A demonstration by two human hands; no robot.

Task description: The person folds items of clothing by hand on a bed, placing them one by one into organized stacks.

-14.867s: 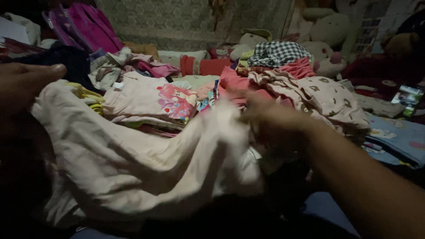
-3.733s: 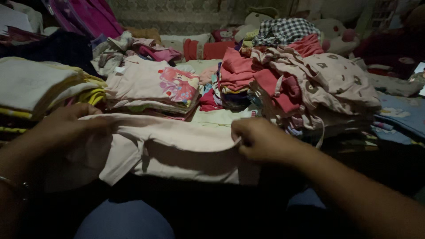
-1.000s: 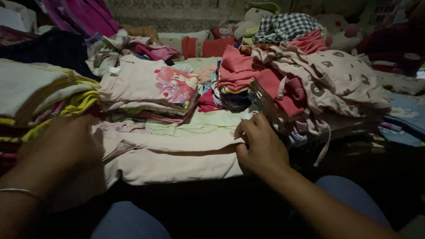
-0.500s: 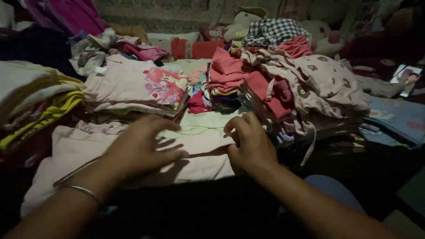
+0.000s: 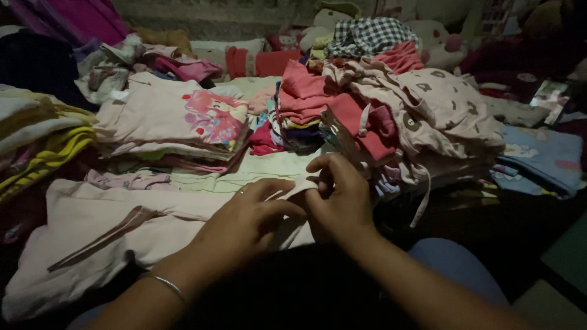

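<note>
Both the left hand [image 5: 247, 223] and right hand [image 5: 339, 198] pinch the right edge of a pale pink cotton garment [image 5: 104, 235] at lower centre; half-folded, it lies flat while folded stacks of clothes [image 5: 177, 122] wait behind.

Left hand [image 5: 244, 223] against right hand [image 5: 339, 195], fingers curled.
</note>
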